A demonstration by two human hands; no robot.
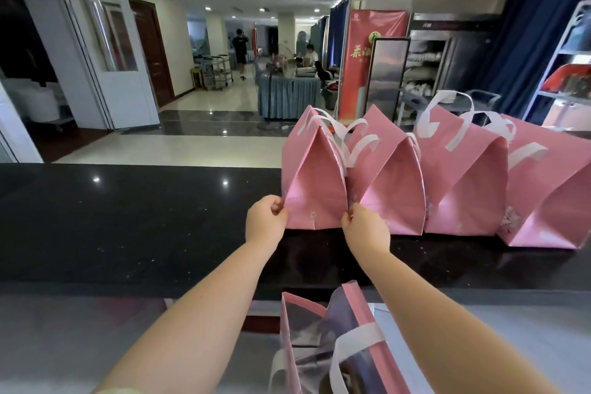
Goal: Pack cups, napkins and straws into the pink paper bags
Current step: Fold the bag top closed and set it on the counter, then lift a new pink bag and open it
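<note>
Worktop (128,227): black polished stone, finely speckled, glossy enough to mirror the ceiling lights.

Count: five pink paper bags. Four stand upright in a row on the right part of the worktop: the leftmost bag (315,189), second bag (393,185), third bag (463,182) and fourth bag (550,195). Each stands touching or just beside its neighbour.

Material and shape: smooth paper with a slight sheen, sharply creased. The side gussets are folded inward, so each bag narrows to a wedge at the top. The handles are flat white straps looping above the mouths. A small pale floral print shows near the lower edges of the third and fourth bags.

The fifth bag (355,297) stands in the foreground below the near edge of the worktop, between the forearms. Its mouth is open, its lining is grey-silver, and its white straps droop. What any bag holds cannot be told.

Hands: the left hand (266,217) pinches the lower left edge of the leftmost bag between thumb and fingers. The right hand (364,227) pinches its lower right edge, where it meets the second bag. Both are clamped on that bag, whose base rests on the worktop.
</note>
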